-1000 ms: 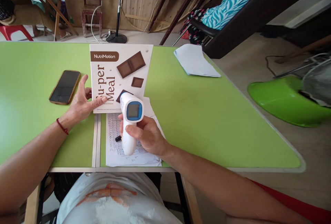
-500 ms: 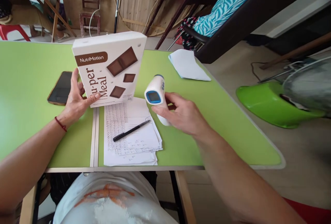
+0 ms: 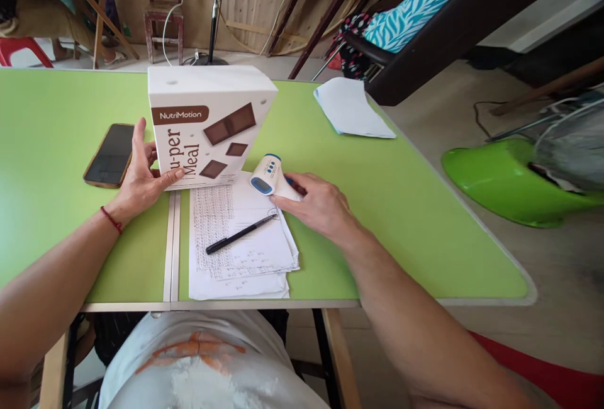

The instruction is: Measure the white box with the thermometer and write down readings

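Observation:
My left hand (image 3: 146,173) grips the lower left edge of a white NutriMotion box (image 3: 189,138) printed with brown chocolate pieces. The box stands tilted above the table, its top face showing. In my right hand (image 3: 321,201) is a white and blue infrared thermometer (image 3: 268,176), held by its handle with the small screen towards me. Below both lie handwritten sheets of paper (image 3: 255,248) with a black pen (image 3: 240,235) across them. A dark phone (image 3: 111,154) in a brown case lies left of my left hand.
The green table (image 3: 377,226) has a metal seam on its left part. Folded white paper (image 3: 352,107) lies near its far right edge. Beyond are a green bin (image 3: 500,182) on the floor, a wooden chair (image 3: 163,9), a stand (image 3: 214,19) and a seated person (image 3: 33,6).
My right hand has tipped the thermometer leftward and lowered it, so its buttons now show on top. The box has turned slightly, showing more of its top. The view has shifted a little.

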### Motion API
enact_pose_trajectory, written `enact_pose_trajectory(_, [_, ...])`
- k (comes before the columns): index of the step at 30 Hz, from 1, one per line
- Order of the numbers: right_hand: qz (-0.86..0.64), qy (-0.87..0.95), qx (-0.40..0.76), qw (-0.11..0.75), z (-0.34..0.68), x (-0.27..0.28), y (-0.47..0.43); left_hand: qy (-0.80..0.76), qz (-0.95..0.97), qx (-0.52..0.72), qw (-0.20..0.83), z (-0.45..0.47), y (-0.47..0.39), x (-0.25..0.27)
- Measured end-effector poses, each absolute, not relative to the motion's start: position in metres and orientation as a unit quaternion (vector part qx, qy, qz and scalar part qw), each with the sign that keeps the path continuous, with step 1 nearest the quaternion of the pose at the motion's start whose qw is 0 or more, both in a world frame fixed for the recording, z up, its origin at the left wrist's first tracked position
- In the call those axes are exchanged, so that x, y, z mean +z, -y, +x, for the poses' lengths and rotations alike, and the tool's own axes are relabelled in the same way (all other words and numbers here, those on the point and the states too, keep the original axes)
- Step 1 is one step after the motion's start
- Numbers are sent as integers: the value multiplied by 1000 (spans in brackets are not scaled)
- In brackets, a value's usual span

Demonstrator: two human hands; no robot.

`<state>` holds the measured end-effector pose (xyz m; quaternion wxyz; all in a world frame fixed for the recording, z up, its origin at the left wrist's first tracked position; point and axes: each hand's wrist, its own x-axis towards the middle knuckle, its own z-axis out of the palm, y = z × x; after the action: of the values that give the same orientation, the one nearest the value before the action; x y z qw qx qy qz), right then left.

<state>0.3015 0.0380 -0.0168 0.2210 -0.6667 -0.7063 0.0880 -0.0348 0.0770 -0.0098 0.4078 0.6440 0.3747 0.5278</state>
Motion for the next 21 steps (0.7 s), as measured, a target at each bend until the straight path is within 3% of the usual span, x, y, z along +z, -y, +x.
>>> enact_pose_trajectory(6, [-635,728,14,258,306,-17,-30,-384,678,496,383,-37,-70,-3])
enact_pose_trajectory(10, [-512,796,-6,324,301,-5,-16,-406,701,489,324,-35,-61,9])
enact_pose_trajectory(13, [-394,875,73,272,293,0,-9,-412,701,510,281,-31,-51,20])
enact_pose_trajectory(17, [-400,888,87,209,284,-1,-7,-416,665,602,148,-23,-38,33])
enact_pose_trajectory(21, [-459,810,146,334,279,8,-3,-406,684,605,43,-18,-27,38])
